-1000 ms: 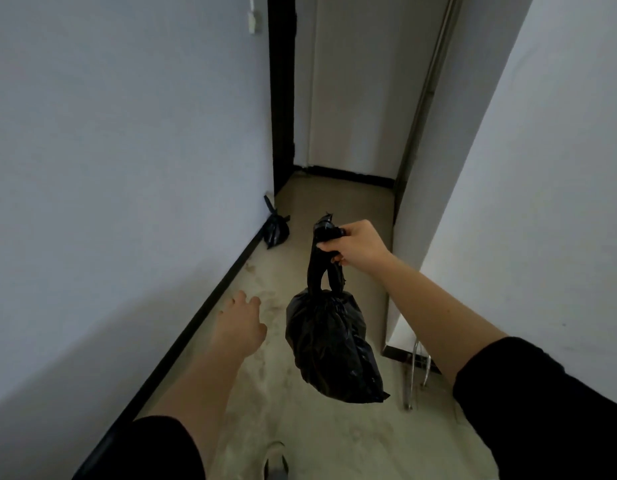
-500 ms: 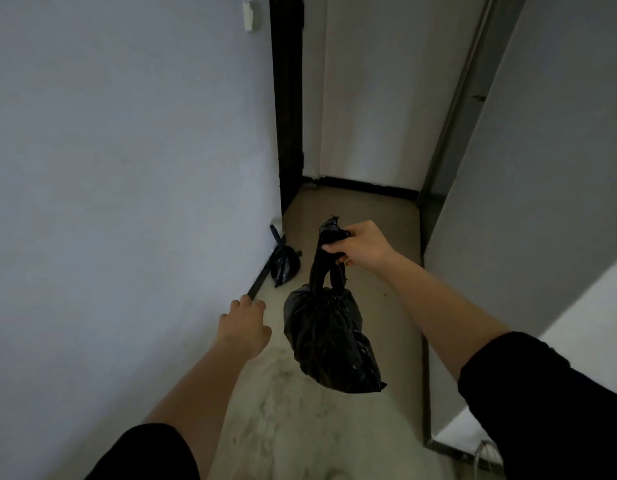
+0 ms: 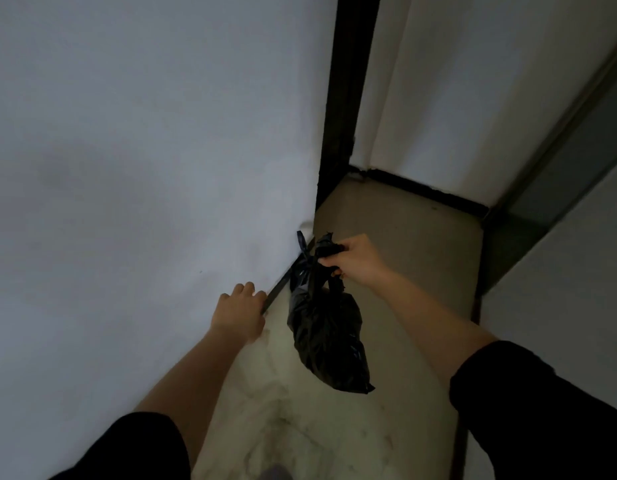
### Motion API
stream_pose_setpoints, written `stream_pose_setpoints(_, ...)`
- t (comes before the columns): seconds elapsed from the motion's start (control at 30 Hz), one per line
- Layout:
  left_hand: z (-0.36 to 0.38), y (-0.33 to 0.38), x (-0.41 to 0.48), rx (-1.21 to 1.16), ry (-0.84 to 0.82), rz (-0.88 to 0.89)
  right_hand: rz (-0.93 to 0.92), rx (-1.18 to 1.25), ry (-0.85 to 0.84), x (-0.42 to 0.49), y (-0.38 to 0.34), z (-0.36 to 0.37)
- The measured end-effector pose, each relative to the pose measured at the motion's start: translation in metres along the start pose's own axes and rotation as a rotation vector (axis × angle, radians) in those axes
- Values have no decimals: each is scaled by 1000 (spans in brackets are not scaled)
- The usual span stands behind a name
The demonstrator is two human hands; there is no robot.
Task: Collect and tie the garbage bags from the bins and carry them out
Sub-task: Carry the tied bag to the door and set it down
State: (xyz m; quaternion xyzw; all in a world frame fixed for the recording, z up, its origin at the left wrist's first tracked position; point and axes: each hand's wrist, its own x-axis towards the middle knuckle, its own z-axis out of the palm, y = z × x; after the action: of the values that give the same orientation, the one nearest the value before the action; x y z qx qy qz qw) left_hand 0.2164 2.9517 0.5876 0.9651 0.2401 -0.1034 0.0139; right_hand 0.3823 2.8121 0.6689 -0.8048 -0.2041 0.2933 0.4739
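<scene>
While right hand [image 3: 352, 259] grips tied bag [image 3: 329, 336] (contents hidden), airborne

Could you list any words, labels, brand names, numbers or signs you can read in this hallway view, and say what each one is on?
None: no readable text shows.
The hanging garbage bag in the right hand is plain black.
The second garbage bag by the wall bears nothing legible either.
</scene>
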Motion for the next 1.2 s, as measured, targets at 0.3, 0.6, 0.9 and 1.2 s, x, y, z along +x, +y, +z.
stream_pose_setpoints(0.3,23,-41,173,112,-113,24,132,36,-59,192,46,18)
stream_pose_setpoints(0.6,79,-67,300,136,-225,140,213,14,-56,328,123,59)
stream_pose_setpoints(0.9,175,-93,397,340,-285,187,177,-28,-2,440,215,116)
stream_pose_setpoints(1.2,225,-133,465,475,-96,328,221,42,47,509,276,153)
